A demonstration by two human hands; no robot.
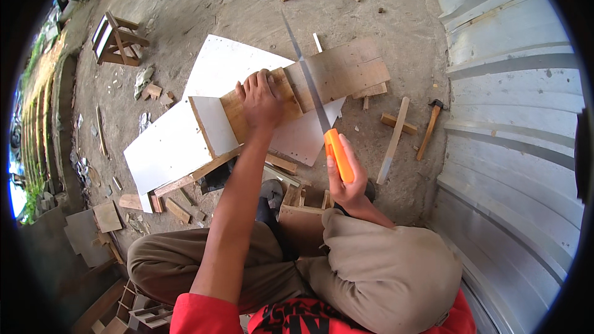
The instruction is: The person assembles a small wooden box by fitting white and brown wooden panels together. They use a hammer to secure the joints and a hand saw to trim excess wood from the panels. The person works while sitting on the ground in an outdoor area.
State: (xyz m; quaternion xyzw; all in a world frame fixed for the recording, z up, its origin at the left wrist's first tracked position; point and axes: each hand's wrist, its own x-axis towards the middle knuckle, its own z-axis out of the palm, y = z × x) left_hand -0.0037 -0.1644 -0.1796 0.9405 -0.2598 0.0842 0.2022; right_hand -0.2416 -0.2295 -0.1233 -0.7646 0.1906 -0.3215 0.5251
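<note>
Dirt floor [229,0] surrounds the brown board [352,73], over which your right hand [348,176] grips an orange-handled saw [315,94] slantwise, while your left hand [261,100], spread out, rests on the tan panel [236,113] left of that board, apparently to keep it from shifting.

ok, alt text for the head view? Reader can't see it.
A person's right hand grips an orange-handled saw, its blade crossing a brown board, while the left hand rests on a yellowish wooden piece left of the blade. White panels lie underneath; a hammer lies on the ground at right, near a corrugated metal wall.
</note>
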